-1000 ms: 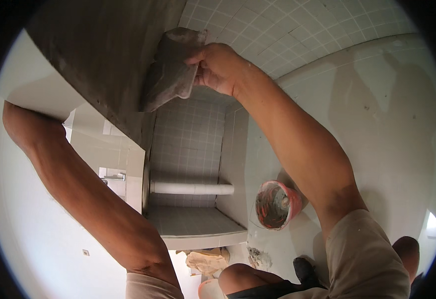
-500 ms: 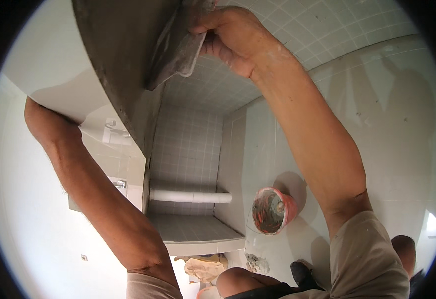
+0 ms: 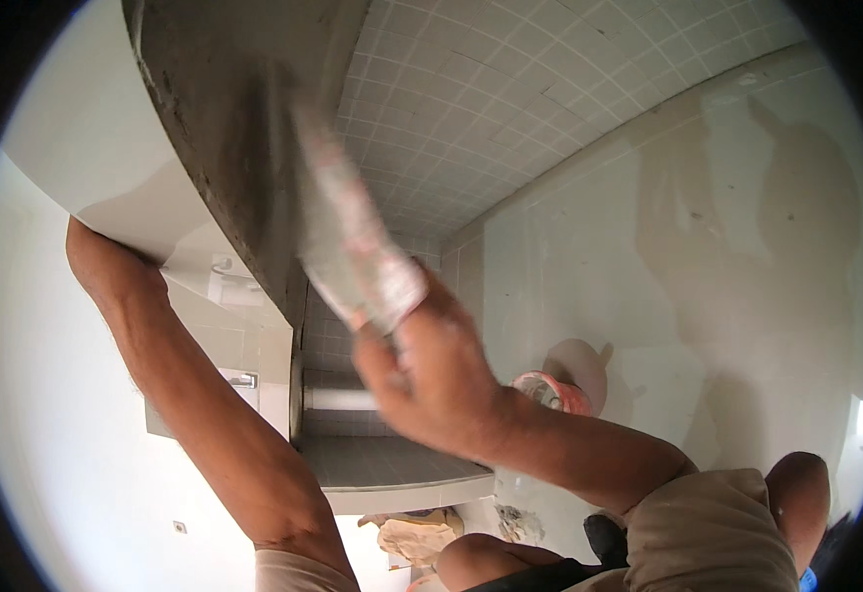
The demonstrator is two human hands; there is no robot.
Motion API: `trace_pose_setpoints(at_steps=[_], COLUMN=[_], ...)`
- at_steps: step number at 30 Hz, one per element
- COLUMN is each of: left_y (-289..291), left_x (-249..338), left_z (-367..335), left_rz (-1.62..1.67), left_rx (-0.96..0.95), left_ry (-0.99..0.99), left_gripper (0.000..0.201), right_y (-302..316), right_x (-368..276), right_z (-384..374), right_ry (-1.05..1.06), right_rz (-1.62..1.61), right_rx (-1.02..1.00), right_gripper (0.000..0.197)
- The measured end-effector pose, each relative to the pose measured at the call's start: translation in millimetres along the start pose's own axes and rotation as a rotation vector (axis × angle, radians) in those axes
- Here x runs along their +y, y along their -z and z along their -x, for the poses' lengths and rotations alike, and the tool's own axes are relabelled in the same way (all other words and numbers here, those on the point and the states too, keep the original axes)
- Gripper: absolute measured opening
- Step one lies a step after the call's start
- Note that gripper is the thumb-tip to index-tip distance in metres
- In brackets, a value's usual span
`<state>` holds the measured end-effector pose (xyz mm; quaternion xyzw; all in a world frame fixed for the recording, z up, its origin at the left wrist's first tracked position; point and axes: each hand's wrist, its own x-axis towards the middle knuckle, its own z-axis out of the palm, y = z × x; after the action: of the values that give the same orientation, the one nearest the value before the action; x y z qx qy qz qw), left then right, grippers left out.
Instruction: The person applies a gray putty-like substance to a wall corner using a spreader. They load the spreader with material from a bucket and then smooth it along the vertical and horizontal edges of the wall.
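Observation:
My right hand (image 3: 436, 365) is closed round a plastering trowel (image 3: 353, 222), which motion blurs. The trowel's far end lies over a grey, mortar-coated strip (image 3: 215, 109) that runs down from the top of the picture; whether it touches cannot be told. My left arm (image 3: 200, 395) reaches up along the left, and its hand is hidden behind the smooth pale panel (image 3: 96, 109) beside the strip.
Below my right forearm, a red bucket (image 3: 575, 397) stands partly covered on the pale floor. A white pipe (image 3: 338, 399) crosses the tiled recess. A ledge (image 3: 412, 493) runs below it, with crumpled brown material (image 3: 417, 543) beyond. Small tiles (image 3: 491, 89) cover the surface at upper right.
My right hand has swung down and toward me with the trowel, from the upper part of the strip to the middle of the view. My left arm has barely shifted.

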<state>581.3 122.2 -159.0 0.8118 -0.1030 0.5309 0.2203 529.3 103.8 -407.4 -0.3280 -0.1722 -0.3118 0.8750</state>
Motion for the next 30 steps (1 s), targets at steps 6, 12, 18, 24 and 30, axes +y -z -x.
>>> trace_pose_setpoints(at_steps=[6,12,18,24,30], left_y=[11.4,8.6,9.4,7.7,8.8], left_x=[-9.2,-7.2,-9.1,-6.6,-8.9], left_z=[-11.9,-8.4,-7.4,-8.7,-11.0], left_rz=[-0.073,-0.037,-0.044,-0.108,-0.063], left_rx=[-0.042,0.002,-0.007,0.002,0.007], left_ry=[-0.055,-0.083,-0.123,-0.116,-0.116], left_gripper=[0.032,0.027,0.026,0.034,0.031], right_y=[-1.2,-24.0,-57.1,-67.8,-63.4], right_x=[111.1,133.3,111.6,60.4,31.0], right_z=[-100.3,-153.7,-91.9,-26.4,27.3], right_ry=[-0.135,-0.335,-0.159,-0.066,0.011], right_rz=[-0.002,-0.318,-0.330,-0.282,-0.182], right_rx=[0.170,0.020,0.031,-0.026,-0.058], right_gripper=[0.031,0.032,0.045,0.044,0.058])
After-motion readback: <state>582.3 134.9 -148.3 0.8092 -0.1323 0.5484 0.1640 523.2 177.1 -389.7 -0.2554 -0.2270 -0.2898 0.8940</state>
